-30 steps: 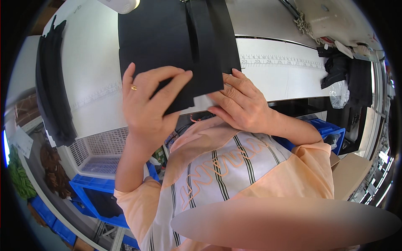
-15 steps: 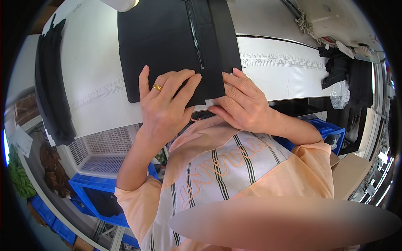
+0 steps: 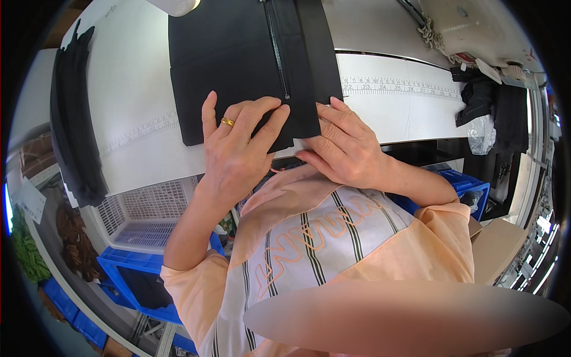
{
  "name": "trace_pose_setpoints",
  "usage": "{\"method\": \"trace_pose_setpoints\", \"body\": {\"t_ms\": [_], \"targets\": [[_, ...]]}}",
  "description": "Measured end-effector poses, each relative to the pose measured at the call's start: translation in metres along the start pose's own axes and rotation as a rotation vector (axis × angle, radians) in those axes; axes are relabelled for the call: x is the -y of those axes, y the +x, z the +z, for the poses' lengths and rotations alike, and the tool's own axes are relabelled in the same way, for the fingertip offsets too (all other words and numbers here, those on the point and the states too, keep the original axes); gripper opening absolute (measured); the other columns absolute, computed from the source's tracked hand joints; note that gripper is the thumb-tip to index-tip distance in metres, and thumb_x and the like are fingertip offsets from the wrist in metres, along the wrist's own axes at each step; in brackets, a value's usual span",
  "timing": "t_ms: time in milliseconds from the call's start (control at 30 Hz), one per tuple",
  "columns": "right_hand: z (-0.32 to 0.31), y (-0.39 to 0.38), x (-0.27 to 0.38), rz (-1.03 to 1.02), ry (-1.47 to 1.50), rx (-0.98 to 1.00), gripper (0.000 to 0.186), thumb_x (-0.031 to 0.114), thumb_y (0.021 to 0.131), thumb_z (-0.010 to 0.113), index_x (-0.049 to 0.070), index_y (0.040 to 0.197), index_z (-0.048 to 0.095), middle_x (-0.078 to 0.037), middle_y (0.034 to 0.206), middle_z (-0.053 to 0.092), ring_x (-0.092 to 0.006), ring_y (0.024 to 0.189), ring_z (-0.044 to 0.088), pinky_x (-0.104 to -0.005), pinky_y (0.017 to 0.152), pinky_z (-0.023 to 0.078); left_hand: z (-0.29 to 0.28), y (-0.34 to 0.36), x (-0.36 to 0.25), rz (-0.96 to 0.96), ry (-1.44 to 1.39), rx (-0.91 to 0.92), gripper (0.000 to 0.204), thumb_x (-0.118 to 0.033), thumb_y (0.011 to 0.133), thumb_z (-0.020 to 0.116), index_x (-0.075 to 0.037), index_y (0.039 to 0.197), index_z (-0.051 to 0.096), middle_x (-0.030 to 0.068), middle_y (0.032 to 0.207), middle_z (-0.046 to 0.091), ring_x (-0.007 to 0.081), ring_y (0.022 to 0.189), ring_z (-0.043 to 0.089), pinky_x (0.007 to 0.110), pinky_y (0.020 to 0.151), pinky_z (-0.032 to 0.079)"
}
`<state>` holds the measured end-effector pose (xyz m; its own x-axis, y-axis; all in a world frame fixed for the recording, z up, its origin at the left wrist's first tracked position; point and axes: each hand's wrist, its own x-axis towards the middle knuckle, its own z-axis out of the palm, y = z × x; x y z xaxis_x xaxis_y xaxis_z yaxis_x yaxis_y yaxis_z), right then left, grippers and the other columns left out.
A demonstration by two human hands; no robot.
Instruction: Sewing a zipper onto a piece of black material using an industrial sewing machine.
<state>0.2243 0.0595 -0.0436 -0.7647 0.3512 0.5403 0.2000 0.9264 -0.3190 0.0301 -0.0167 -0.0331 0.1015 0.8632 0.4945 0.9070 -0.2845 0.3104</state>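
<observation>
A black fabric panel [image 3: 220,65] lies on the white tabletop in front of me, with a metal zipper [image 3: 277,56] running lengthwise near its right side. My left hand [image 3: 241,137], a gold ring on one finger, rests over the panel's near edge. Its fingertips press the cloth just below the zipper's end, and its thumb is mostly hidden under the edge. At the near right corner, my right hand [image 3: 345,143] grips the panel's side, fingers bent over it and thumb low by the edge. Whatever lies beneath the cloth is hidden.
Folded black cloth [image 3: 74,119] drapes over the table's left end. A measuring scale [image 3: 404,86] runs along the white tabletop [image 3: 137,77]. Black cloth [image 3: 511,113] hangs at the right. Below are a white basket [image 3: 154,202], a blue crate [image 3: 143,285] and a cardboard box [image 3: 499,250].
My left hand has shifted slightly to the right along the near edge, and the panel has edged right with it. The right hand has barely moved.
</observation>
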Motion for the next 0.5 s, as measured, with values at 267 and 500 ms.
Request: {"method": "trace_pose_setpoints", "body": {"t_ms": [267,500], "targets": [[-0.012,-0.001,-0.001,-0.012,0.033,0.058,0.031,0.013,0.068,0.080,0.000,0.093,0.068,-0.018,0.105,0.067,-0.0337,0.106,0.062,-0.0465,0.095,0.050,-0.010,0.005,-0.004,0.027,0.068,0.119,0.047,-0.013,0.062,0.075,-0.010,0.109,0.071,-0.0019,0.112,0.066,0.0154,0.094,0.064,0.050,0.112,0.024],[-0.024,0.033,-0.035,-0.075,0.037,0.047,0.030,0.016,0.075,0.074,0.006,0.103,0.069,-0.007,0.104,0.063,-0.0257,0.100,0.059,-0.0379,0.084,0.049,-0.012,0.005,-0.003,0.115,0.116,0.172,0.048,-0.030,0.069,0.079,-0.005,0.109,0.069,0.0019,0.114,0.065,0.0162,0.091,0.064,0.050,0.112,0.025]]}}
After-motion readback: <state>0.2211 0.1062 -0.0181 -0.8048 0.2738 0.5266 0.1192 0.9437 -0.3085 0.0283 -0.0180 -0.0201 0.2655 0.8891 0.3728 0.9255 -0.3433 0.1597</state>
